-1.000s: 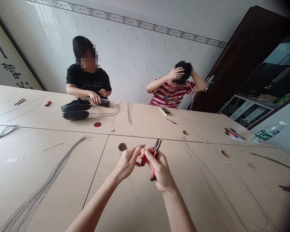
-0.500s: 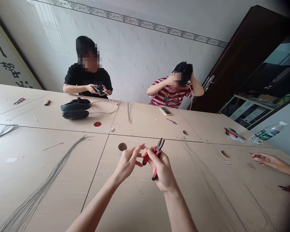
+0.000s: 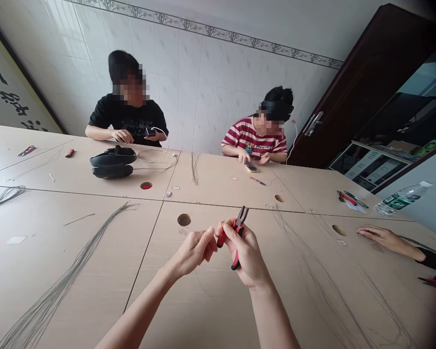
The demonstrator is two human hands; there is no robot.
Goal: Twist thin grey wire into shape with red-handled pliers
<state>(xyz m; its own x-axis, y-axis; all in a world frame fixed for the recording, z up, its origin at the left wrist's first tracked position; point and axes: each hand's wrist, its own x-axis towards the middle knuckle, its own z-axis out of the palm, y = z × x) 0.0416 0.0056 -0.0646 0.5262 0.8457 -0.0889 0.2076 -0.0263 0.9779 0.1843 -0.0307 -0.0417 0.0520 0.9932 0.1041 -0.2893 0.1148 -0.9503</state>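
My right hand [image 3: 246, 252] is wrapped round red-handled pliers [image 3: 235, 232], whose dark jaws point up and away and stand slightly apart. My left hand [image 3: 195, 249] sits just left of it, fingers curled into a pinch close to the pliers' handles; whatever it pinches is too thin to make out. Both hands hover above the beige table [image 3: 189, 300], near a round hole [image 3: 183, 220].
A long bundle of thin wires [image 3: 69, 276] lies at the left, more wires [image 3: 327, 286] at the right. Two people sit across the table with phones. Another person's hand [image 3: 383, 237] rests at the right. A black headset [image 3: 112, 163], pliers [image 3: 347, 198] and a water bottle [image 3: 399, 199] lie farther off.
My left fingers have closed from spread into a pinch. The person in stripes lowered both arms to the table. Another person's hand came in at the right.
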